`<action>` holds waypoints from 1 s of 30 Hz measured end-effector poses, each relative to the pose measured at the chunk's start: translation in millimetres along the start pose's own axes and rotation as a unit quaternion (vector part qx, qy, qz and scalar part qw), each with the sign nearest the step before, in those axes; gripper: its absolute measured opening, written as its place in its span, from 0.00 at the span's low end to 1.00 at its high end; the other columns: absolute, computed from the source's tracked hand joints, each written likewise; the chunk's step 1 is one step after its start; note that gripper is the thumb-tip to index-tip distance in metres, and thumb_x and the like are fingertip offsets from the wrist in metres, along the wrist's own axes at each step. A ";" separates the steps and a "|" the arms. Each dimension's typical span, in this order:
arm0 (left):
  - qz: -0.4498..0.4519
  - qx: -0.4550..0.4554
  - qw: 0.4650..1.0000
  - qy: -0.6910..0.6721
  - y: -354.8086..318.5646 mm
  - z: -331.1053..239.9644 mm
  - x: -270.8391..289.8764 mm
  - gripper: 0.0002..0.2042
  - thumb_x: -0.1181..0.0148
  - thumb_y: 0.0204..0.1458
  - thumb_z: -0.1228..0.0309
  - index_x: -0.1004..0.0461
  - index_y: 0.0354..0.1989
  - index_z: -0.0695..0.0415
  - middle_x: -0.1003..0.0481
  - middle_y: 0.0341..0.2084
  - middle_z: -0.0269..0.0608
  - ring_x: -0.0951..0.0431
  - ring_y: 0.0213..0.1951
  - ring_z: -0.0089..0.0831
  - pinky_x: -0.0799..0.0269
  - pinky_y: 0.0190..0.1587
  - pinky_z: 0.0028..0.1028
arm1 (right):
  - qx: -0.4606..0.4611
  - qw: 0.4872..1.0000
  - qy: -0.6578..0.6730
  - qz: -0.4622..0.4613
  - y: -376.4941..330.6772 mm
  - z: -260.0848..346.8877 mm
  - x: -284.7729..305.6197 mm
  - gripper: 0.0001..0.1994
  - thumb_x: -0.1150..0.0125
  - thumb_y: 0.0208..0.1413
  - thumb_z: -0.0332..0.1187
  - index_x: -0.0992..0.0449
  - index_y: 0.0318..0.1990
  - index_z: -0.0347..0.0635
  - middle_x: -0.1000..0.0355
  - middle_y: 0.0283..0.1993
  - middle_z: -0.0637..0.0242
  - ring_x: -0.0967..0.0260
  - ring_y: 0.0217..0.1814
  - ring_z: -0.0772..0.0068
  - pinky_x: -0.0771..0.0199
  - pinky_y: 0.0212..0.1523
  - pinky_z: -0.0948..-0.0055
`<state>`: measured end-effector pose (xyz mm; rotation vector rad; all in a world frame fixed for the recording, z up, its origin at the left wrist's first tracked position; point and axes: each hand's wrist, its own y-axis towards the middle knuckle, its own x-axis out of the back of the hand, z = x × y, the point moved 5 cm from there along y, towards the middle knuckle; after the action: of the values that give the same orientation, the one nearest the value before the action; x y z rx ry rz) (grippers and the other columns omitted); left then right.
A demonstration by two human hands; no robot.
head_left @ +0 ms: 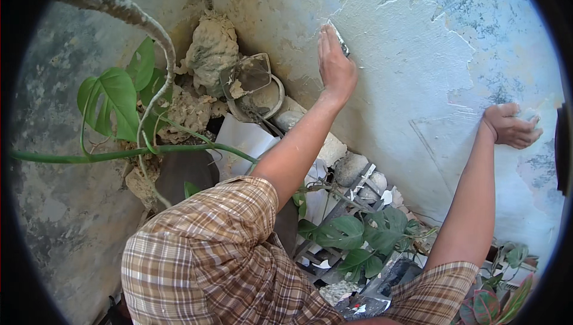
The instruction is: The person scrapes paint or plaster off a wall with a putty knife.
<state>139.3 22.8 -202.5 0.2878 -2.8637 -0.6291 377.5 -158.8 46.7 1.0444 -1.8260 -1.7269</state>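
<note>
High on the wall, my left hand (337,68) presses a flat scraper blade (341,39) against the surface. Its fingers lie along the blade, and only a narrow metallic edge smeared with white shows. Around it spreads a pale layer of filler (406,50) with rough, raised edges over the patchy blue-grey wall (477,8). Farther right and lower, my right hand (510,126) is at the wall with its fingers curled. Something whitish shows by its fingertips, too small to name.
A monstera leaf (113,103) and a thick bent stem (149,23) reach in from the left. In the corner stand rough rocks (212,50) and a round pot (276,101). Stones (351,168), a grey slatted rack (334,211) and more leaves (341,232) lie below my arms.
</note>
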 end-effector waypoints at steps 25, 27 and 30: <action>-0.048 0.051 0.998 -0.008 20.7 -5.4 4.8 0.27 0.54 0.43 0.85 0.42 0.58 0.73 0.39 0.52 0.65 0.38 0.55 0.57 0.43 0.60 0.41 | -0.001 1.000 -0.017 0.003 1.0 -2.0 -1.7 0.29 0.54 0.49 0.47 0.40 0.56 0.38 0.50 0.62 0.42 0.52 0.63 0.44 0.55 0.59 0.43; -0.049 0.046 0.997 0.037 24.9 -5.7 4.0 0.27 0.54 0.43 0.85 0.41 0.57 0.73 0.39 0.52 0.64 0.39 0.55 0.57 0.44 0.60 0.41 | 0.004 1.000 -0.019 0.011 2.0 -2.4 -1.8 0.28 0.54 0.50 0.47 0.41 0.55 0.38 0.50 0.61 0.42 0.52 0.64 0.44 0.55 0.59 0.43; -0.061 0.059 0.996 -0.008 29.5 -1.5 4.7 0.26 0.53 0.43 0.84 0.40 0.56 0.73 0.39 0.52 0.64 0.39 0.56 0.56 0.44 0.60 0.40 | -0.003 1.000 -0.015 0.010 0.2 -1.3 -3.1 0.28 0.54 0.50 0.47 0.41 0.55 0.39 0.50 0.61 0.42 0.53 0.64 0.44 0.55 0.59 0.43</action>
<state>130.8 47.4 -187.8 0.4822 -2.9212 -0.4852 380.4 -157.3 47.7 0.9997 -1.8414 -1.7451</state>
